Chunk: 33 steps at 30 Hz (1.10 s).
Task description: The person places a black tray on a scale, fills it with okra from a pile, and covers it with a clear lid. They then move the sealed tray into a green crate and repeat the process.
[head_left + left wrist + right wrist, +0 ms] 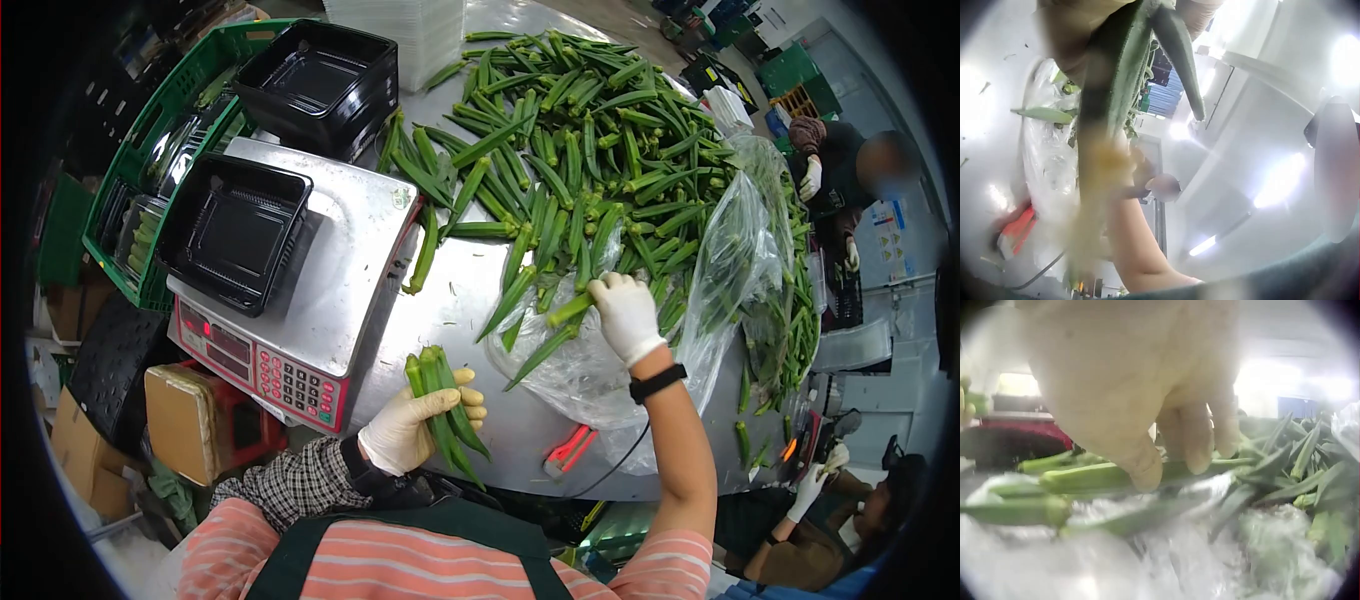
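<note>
Green okra pods (445,405) are gripped in the gloved left hand (408,428), stems up, in front of the scale. In the left wrist view, the held pods (1124,75) hang close to the camera. At the near edge of the okra pile (600,130), the gloved right hand (627,315) pinches a pod (570,309) between thumb and fingers. The right wrist view shows this pod (1088,477) lying under the fingertips of the right hand (1141,381), above clear plastic (1166,550).
A black tray (235,235) sits on the scale (340,245), with stacked black trays (318,85) behind. A green crate (100,215) stands at the left. A red-handled tool (570,450) lies near the front edge. Other people (850,170) are at the right.
</note>
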Tool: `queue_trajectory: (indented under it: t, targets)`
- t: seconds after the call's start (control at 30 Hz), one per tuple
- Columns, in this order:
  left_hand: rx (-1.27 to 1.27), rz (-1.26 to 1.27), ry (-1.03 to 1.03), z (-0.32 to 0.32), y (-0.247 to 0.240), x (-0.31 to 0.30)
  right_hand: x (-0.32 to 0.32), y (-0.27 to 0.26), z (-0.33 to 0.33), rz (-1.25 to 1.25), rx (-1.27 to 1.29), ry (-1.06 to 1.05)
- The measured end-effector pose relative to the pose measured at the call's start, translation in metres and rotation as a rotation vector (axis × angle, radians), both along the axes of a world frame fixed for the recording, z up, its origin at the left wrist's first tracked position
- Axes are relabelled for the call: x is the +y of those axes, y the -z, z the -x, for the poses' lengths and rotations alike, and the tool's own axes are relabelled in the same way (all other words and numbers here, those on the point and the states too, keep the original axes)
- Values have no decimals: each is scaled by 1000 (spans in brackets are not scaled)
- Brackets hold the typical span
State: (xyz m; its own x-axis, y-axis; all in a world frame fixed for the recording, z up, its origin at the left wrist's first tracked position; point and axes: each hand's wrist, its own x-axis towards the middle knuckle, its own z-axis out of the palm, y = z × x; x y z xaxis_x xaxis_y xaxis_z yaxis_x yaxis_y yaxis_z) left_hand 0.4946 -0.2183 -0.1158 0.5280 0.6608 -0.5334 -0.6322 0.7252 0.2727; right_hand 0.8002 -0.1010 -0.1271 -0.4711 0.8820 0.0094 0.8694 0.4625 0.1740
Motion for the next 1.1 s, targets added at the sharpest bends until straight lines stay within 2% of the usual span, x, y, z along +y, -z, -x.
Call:
queue_trajectory:
  t: [0.03, 0.1, 0.13, 0.17, 0.23, 0.3, 0.37, 0.47, 0.7, 0.83, 0.97, 1.03, 1.1]
  targets:
    - [-5, -1, -4, -3, -1, 3, -4, -14, -3, 12, 92, 76]
    - [-23, -41, -10, -9, -3, 8, -21, -32, -7, 86, 631, 386]
    - [-22, -56, -7, -13, -2, 10, -26, -33, -18, 449, 1033, 535]
    - [-21, -56, -8, -16, -4, 13, -32, -42, -13, 450, 1034, 534]
    - [-71, -35, 2, -23, -7, 18, -45, -62, 2, 1071, 1515, 588]
    - [-98, -44, 6, -27, -4, 20, -54, -62, 13, 1209, 1627, 545]
    - [-197, -46, 11, -30, -4, 23, -59, -58, 22, 1239, 1612, 527]
    - [-181, -39, 3, -36, -5, 25, -63, -55, 36, 1349, 1487, 369]
    - [-307, -119, -1, -46, 5, 32, -60, -48, 52, 1518, 1509, 294]
    - [-271, -113, -29, -47, 0, 34, -56, -45, 46, 1642, 1728, 286]
    - [-151, -58, -20, -40, -4, 36, -58, -46, 31, 1660, 1795, 373]
    - [-139, -62, 1, -35, 5, 34, -70, -58, 10, 1277, 1325, 389]
    - [-154, -87, -41, -32, 10, 32, -106, -62, -24, 1201, 1057, 449]
